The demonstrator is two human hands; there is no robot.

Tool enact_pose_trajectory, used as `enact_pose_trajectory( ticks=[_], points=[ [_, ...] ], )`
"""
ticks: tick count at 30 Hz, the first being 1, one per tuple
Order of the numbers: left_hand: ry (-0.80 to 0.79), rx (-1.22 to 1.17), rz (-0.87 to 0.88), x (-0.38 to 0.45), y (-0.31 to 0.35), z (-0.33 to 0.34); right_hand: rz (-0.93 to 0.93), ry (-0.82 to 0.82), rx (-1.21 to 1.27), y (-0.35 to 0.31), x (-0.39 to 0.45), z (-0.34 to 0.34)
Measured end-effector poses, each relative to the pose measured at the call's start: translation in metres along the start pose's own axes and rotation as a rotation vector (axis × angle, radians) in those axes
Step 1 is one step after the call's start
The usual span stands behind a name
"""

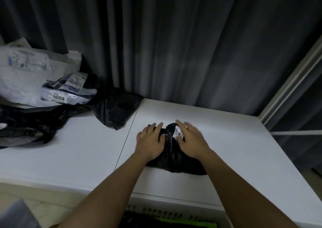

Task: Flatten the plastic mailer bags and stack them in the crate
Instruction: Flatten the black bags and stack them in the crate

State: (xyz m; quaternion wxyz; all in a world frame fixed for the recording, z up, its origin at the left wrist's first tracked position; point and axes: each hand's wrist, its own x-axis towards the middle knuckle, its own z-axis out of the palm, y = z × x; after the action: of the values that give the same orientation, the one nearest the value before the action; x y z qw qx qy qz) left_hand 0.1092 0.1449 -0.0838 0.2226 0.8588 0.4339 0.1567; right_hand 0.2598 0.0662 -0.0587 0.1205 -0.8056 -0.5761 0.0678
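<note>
From my head camera, both my hands lie palm-down with fingers spread on a black mailer bag (174, 159) that sits on the white table (235, 151), near its front edge. My left hand (151, 141) presses flat on the bag's left part; my right hand (190, 141) covers its right part, its fingertips blurred, so I cannot tell how firmly they bear down. Between my hands a white label (179, 131) shows only in part, its print unreadable. Much of the bag is hidden under my palms and wrists.

At the far left a heap of crumpled mailers (43, 88), white and black, runs out of the picture; one label reads 4009. A loose black bag (116, 109) lies beside it. The crate (156, 212) appears only as a slotted rim at the bottom edge, its contents dark and hard to make out.
</note>
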Motion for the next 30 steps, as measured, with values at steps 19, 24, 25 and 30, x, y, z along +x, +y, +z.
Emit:
enact_pose_trajectory(
  ticks=[19,24,25,30],
  points=[
    [-0.123,0.263,0.063,0.005,-0.008,0.068,0.048,0.125,-0.218,0.022,-0.006,0.087],
    [-0.125,0.29,0.045,0.006,-0.008,0.073,0.088,0.088,-0.2,0.023,-0.003,0.093],
    [-0.131,0.293,0.04,0.006,-0.008,0.073,0.089,0.071,-0.182,0.023,-0.003,0.093],
    [-0.17,0.276,0.006,0.009,-0.006,0.069,0.108,0.056,-0.143,0.025,-0.004,0.092]
  ],
)
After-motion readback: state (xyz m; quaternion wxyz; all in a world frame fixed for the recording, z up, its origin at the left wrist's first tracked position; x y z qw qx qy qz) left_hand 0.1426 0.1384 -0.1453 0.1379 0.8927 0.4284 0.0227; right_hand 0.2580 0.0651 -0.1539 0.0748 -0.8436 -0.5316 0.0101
